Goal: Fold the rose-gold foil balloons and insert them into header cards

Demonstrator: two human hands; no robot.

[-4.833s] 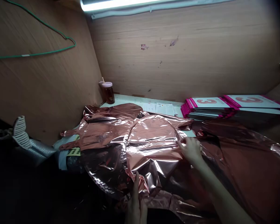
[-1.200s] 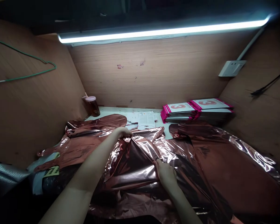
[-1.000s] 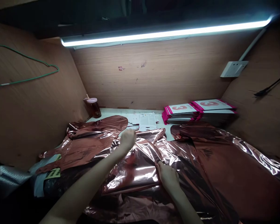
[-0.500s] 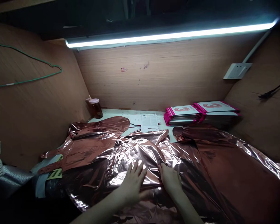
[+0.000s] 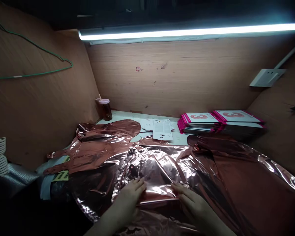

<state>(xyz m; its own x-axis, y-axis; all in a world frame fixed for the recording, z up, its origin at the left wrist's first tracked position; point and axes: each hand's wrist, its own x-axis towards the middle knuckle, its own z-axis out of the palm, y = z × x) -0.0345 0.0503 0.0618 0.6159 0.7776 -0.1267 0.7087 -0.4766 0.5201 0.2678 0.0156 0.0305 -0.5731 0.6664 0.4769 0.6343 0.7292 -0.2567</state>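
Observation:
A shiny rose-gold foil balloon (image 5: 159,170), flat and uninflated, lies before me with its middle part folded over. My left hand (image 5: 129,198) rests on the left side of the folded part, its fingers stretched forward. My right hand (image 5: 193,201) lies at the right side of the fold, fingers extended and pointing left along the foil's edge; its thumb is hidden. A straight crease in the foil runs between the two hands. More flat rose-gold foil (image 5: 100,147) spreads out to the left, and another wide sheet (image 5: 250,173) covers the right.
Flat packs printed with a 3 (image 5: 201,118) stand in two stacks at the back right. White printed cards (image 5: 162,129) lie at the back middle. A lidded cup of dark drink (image 5: 105,109) stands in the back left corner. A green wire hanger (image 5: 39,73) hangs left.
The foil's middle part has been folded nearer to me, with a straight crease now showing. My left hand has moved left and back; my right hand has gone from gripping the foil to lying along it.

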